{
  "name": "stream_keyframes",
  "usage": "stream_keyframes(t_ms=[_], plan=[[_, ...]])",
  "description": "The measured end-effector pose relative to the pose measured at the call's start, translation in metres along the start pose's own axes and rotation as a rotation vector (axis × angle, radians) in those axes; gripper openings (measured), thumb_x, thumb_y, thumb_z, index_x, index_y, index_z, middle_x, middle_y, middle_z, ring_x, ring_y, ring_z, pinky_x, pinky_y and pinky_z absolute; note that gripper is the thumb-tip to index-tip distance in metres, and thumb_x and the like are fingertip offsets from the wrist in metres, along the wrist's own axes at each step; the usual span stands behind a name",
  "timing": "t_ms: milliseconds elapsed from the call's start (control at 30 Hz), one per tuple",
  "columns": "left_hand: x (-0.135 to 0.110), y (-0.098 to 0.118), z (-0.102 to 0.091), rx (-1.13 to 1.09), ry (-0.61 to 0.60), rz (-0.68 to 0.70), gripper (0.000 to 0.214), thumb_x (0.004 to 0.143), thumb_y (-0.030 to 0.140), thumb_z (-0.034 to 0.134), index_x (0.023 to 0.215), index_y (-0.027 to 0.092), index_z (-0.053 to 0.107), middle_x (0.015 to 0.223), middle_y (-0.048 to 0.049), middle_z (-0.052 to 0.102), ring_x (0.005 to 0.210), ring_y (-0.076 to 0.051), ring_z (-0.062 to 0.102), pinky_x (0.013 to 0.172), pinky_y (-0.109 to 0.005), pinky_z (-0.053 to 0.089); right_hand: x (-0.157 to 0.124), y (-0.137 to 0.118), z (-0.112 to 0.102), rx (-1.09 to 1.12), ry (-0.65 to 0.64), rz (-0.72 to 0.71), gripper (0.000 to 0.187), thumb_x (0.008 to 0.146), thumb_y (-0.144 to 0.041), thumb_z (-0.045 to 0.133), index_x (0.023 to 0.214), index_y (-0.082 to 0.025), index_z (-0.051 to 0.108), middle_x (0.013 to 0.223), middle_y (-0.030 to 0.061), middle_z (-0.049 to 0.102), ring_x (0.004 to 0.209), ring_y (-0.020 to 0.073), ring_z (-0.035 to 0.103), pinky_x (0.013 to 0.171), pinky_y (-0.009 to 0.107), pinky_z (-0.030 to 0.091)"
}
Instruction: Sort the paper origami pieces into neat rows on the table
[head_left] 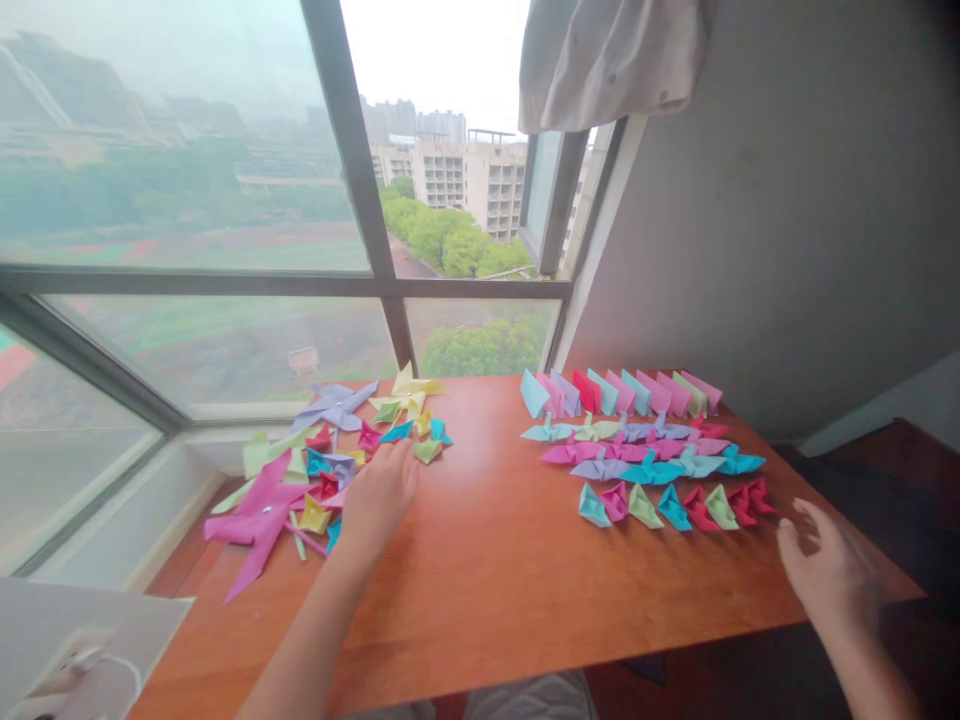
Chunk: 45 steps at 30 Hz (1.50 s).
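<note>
My left hand reaches over a jumble of folded paper pieces on the left of the table, back of the hand up. Its fingertips point down and are hidden, so whether they grip anything does not show. Just beyond them lie a blue paper boat and a green paper boat. A large pink pinwheel lies left of this hand. On the right, my right hand is held at the table's edge, fingers curved and apart, holding nothing. Nearest to it is a row of small paper boats, ending with a red boat.
Behind the boats, paper cranes lie in rows, with a line of folded paper pieces at the back. A purple pinwheel and a yellow pinwheel lie near the window. The wooden table meets a grey wall.
</note>
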<state>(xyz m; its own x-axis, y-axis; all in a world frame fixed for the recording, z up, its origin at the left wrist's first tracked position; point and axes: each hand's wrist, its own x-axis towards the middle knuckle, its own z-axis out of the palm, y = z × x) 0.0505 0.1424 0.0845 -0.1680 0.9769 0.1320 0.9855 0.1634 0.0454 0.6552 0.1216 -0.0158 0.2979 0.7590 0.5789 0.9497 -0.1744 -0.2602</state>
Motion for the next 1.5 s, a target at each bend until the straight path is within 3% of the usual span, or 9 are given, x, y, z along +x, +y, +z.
stream_keyframes(t_ms=[267, 433, 600, 733, 900, 1000, 1100, 1267, 1500], plan=[[0.032, 0.009, 0.010, -0.005, -0.106, 0.103, 0.026, 0.092, 0.016, 0.041, 0.105, 0.018, 0.063, 0.097, -0.0111, 0.070, 0.088, -0.023, 0.070, 0.074, -0.029, 0.049, -0.003, -0.048, -0.030, 0.027, 0.018, -0.033, 0.053, 0.086, -0.049, 0.042, 0.122, -0.015, 0.061, 0.110, 0.0181, 0.069, 0.089, 0.0334, 0.066, 0.084, 0.048, 0.050], [0.006, 0.032, 0.005, -0.101, -0.161, 0.284, 0.022, 0.093, 0.016, 0.041, 0.095, 0.020, 0.063, 0.098, -0.0082, 0.070, 0.089, -0.021, 0.069, 0.073, -0.028, 0.048, -0.031, -0.135, -0.036, 0.327, -0.098, -0.201, 0.034, 0.093, -0.039, 0.050, 0.120, -0.022, 0.060, 0.105, 0.0090, 0.070, 0.083, 0.0223, 0.068, 0.082, 0.037, 0.054], [-0.034, 0.081, -0.002, -0.206, -0.259, 0.530, 0.019, 0.095, 0.020, 0.044, 0.093, 0.023, 0.062, 0.092, -0.0034, 0.069, 0.083, -0.017, 0.068, 0.068, -0.024, 0.046, -0.065, -0.238, -0.046, 0.539, -0.338, -0.603, 0.036, 0.093, -0.028, 0.055, 0.129, -0.024, 0.057, 0.106, 0.0075, 0.068, 0.098, 0.0219, 0.065, 0.085, 0.034, 0.054], [-0.055, 0.110, -0.006, -0.316, -0.317, 0.685, 0.020, 0.096, 0.021, 0.043, 0.089, 0.022, 0.062, 0.088, -0.0038, 0.068, 0.078, -0.017, 0.066, 0.066, -0.024, 0.046, -0.077, -0.269, -0.053, 0.562, -0.425, -0.748, 0.023, 0.095, -0.019, 0.051, 0.113, -0.023, 0.066, 0.088, 0.0040, 0.067, 0.081, 0.0165, 0.064, 0.071, 0.028, 0.052], [-0.060, 0.116, -0.002, -0.459, -0.291, 0.682, 0.025, 0.095, 0.022, 0.044, 0.114, 0.023, 0.059, 0.101, -0.0063, 0.069, 0.086, -0.019, 0.068, 0.072, -0.026, 0.049, -0.069, -0.227, -0.059, 0.566, -0.301, -0.648, 0.018, 0.094, -0.016, 0.052, 0.102, -0.022, 0.067, 0.084, 0.0035, 0.069, 0.079, 0.0156, 0.065, 0.073, 0.028, 0.051], [-0.062, 0.105, 0.005, -0.484, -0.296, 0.619, 0.025, 0.092, 0.021, 0.046, 0.113, 0.024, 0.060, 0.104, -0.0061, 0.070, 0.080, -0.017, 0.068, 0.072, -0.027, 0.050, -0.046, -0.162, -0.063, 0.417, -0.058, -0.405, 0.015, 0.092, -0.025, 0.057, 0.101, -0.023, 0.068, 0.091, 0.0058, 0.072, 0.083, 0.0191, 0.067, 0.079, 0.031, 0.051], [-0.066, 0.090, 0.013, -0.500, -0.328, 0.552, 0.025, 0.089, 0.017, 0.048, 0.107, 0.023, 0.063, 0.100, -0.0047, 0.071, 0.072, -0.015, 0.067, 0.069, -0.026, 0.048, -0.016, -0.083, -0.057, 0.099, 0.113, -0.051, 0.027, 0.091, -0.039, 0.054, 0.101, -0.019, 0.070, 0.089, 0.0099, 0.073, 0.074, 0.0225, 0.067, 0.068, 0.033, 0.048], [-0.075, 0.067, 0.025, -0.481, -0.336, 0.503, 0.025, 0.089, 0.016, 0.046, 0.102, 0.024, 0.066, 0.095, -0.0040, 0.072, 0.073, -0.016, 0.067, 0.064, -0.024, 0.046, 0.014, 0.013, -0.019, -0.085, -0.033, 0.166, 0.035, 0.085, -0.040, 0.047, 0.094, -0.016, 0.071, 0.081, 0.0130, 0.073, 0.068, 0.0257, 0.063, 0.059, 0.034, 0.041], [-0.076, 0.048, 0.029, -0.502, -0.270, 0.453, 0.024, 0.093, 0.022, 0.044, 0.103, 0.024, 0.066, 0.098, -0.0047, 0.073, 0.079, -0.018, 0.069, 0.067, -0.025, 0.049, 0.025, 0.047, 0.019, -0.069, -0.108, 0.146, 0.039, 0.084, -0.042, 0.044, 0.090, -0.015, 0.071, 0.082, 0.0165, 0.072, 0.060, 0.0216, 0.058, 0.055, 0.032, 0.039]])
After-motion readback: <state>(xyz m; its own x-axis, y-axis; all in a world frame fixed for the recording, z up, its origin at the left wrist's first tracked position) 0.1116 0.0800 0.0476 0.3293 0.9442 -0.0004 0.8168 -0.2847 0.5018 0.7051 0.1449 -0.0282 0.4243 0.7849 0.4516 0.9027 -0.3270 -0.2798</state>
